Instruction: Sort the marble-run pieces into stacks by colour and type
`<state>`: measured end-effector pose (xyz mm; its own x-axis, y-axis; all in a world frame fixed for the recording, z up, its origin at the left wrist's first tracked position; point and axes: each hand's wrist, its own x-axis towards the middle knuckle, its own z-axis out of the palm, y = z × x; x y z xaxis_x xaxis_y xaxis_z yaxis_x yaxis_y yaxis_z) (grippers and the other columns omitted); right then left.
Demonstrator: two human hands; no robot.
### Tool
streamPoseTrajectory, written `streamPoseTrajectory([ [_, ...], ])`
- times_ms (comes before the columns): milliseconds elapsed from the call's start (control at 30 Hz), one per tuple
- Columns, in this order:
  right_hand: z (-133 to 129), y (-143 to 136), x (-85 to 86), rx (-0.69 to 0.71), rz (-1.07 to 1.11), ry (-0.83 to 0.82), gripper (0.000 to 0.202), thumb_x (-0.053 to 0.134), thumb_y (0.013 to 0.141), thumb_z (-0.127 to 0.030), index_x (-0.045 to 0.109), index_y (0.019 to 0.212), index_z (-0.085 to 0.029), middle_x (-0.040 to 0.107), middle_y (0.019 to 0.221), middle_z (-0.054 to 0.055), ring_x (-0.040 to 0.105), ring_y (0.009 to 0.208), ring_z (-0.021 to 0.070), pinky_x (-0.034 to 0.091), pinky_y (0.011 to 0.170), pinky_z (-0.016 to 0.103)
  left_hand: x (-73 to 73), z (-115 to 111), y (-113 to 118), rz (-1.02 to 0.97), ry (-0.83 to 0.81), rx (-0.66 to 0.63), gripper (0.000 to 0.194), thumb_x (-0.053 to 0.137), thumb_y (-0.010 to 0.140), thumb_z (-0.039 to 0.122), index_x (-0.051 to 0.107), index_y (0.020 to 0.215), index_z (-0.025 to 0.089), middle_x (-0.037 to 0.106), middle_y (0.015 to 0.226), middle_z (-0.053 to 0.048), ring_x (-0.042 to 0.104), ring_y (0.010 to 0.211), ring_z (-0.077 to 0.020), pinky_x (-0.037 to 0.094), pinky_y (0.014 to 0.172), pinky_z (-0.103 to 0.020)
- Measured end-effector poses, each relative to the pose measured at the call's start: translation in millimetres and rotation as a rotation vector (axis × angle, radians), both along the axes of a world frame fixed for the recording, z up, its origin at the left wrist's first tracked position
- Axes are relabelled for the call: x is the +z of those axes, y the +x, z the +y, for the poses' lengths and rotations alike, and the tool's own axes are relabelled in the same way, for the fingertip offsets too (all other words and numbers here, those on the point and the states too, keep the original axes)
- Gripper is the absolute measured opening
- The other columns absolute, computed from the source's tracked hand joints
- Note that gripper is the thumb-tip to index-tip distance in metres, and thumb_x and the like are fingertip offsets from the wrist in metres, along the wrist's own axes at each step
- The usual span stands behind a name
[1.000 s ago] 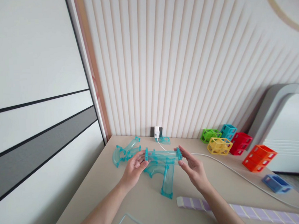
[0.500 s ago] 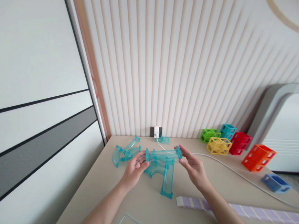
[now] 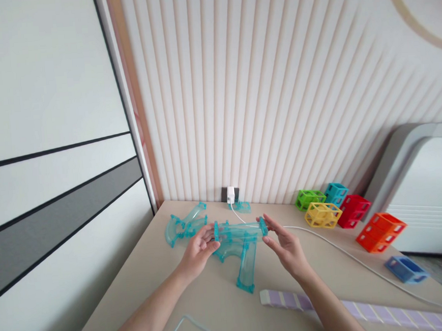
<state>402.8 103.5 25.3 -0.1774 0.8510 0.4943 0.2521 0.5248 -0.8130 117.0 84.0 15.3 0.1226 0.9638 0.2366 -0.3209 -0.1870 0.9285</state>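
Note:
A clear teal track piece (image 3: 241,231) is held level above the table, between both hands. My left hand (image 3: 200,250) pinches its left end with thumb and fingers. At its right end, the thumb and fingertips of my right hand (image 3: 285,243) grip the teal connector. Beneath and in front of it, another straight teal piece (image 3: 246,269) lies on the table, beside a curved one (image 3: 227,251) partly covered by the held piece. More teal pieces (image 3: 185,224) lie behind my left hand.
Plastic frame blocks in green (image 3: 308,198), yellow (image 3: 323,215), red (image 3: 353,211), orange (image 3: 381,232) and blue (image 3: 406,269) stand at the right. A white cable runs from the charger (image 3: 231,194) across the table (image 3: 217,313). A purple striped strip (image 3: 386,313) lies near the front.
The held teal piece has tilted slightly between my hands. Both hands keep their hold, and the whole view has shifted very slightly.

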Motion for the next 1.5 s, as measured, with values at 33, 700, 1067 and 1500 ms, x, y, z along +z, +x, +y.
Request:
streamPoseTrajectory([
  [33, 0.0, 0.0, 1.1, -0.002, -0.006, 0.005, 0.056, 0.068, 0.092, -0.045, 0.054, 0.144, -0.028, 0.068, 0.134, 0.01, 0.065, 0.121, 0.0296, 0.05, 0.103, 0.049, -1.0, 0.4, -0.1, 0.004, 0.0, 0.007, 0.052, 0.084, 0.076, 0.042, 0.066, 0.119, 0.02, 0.074, 0.121, -0.014, 0.066, 0.12, -0.0299, 0.048, 0.106, -0.043],
  [700, -2.5, -3.1, 4.6, 0.048, -0.122, 0.018, 0.069, 0.067, 0.093, -0.042, 0.036, 0.155, -0.031, 0.064, 0.138, 0.01, 0.06, 0.127, 0.0266, 0.046, 0.107, 0.047, 1.4, 1.5, 1.8, 0.024, -0.026, 0.074, 0.056, 0.083, 0.076, 0.046, 0.065, 0.121, 0.018, 0.072, 0.124, -0.015, 0.062, 0.125, -0.0322, 0.042, 0.114, -0.048],
  [1067, -2.0, 0.2, 10.1, -0.025, -0.117, 0.171, 0.067, 0.067, 0.092, -0.05, 0.041, 0.15, -0.03, 0.061, 0.141, 0.012, 0.059, 0.126, 0.0284, 0.046, 0.106, 0.048, -5.7, 3.6, 1.3, 0.018, -0.023, 0.022, 0.058, 0.083, 0.075, 0.046, 0.065, 0.122, 0.018, 0.072, 0.125, -0.015, 0.063, 0.123, -0.0319, 0.043, 0.112, -0.048],
  [1500, -17.9, -55.5, 106.6, 0.211, -1.004, 0.18, 0.064, 0.082, 0.081, -0.044, 0.058, 0.137, -0.022, 0.067, 0.135, 0.011, 0.053, 0.134, 0.032, 0.034, 0.113, 0.047, -9.6, -0.1, 8.9, 0.017, 0.017, -0.064, 0.051, 0.082, 0.079, 0.042, 0.066, 0.122, 0.02, 0.073, 0.122, -0.013, 0.066, 0.119, -0.0303, 0.049, 0.106, -0.045],
])
